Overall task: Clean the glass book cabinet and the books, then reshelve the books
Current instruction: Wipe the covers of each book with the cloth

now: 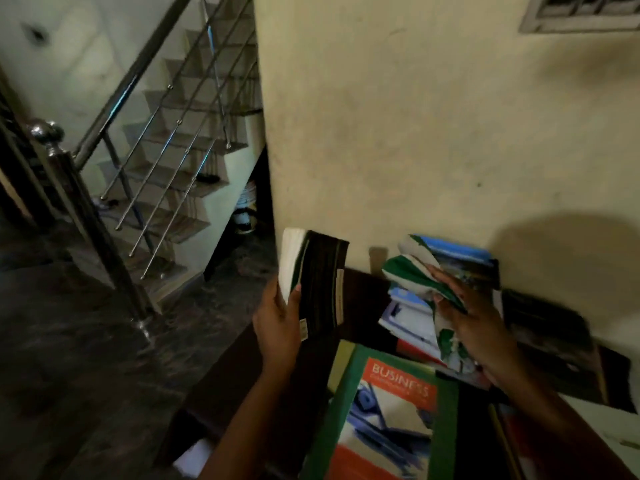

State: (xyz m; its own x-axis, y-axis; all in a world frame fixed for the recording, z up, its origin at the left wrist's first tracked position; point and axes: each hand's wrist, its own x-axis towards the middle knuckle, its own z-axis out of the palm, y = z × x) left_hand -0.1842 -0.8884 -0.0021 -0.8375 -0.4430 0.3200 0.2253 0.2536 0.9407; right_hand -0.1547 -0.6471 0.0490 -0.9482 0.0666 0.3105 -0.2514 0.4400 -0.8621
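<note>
**A dim stairwell beside a stained cream wall**

On the right a cream plastered wall [433,133] is seen, marked with dark smudges, and a broad shadow [554,244] is cast on its lower part. At the top right corner a barred window [581,12] is partly shown. On the left a staircase [180,161] with brown steps is set against a pale wall [69,46]. It is bordered by a shiny metal railing [138,81] with thin slanted bars, ended by a ball-topped post [48,133]. The floor [69,341] is dark and glossy. The whole room is poorly lit.
</note>
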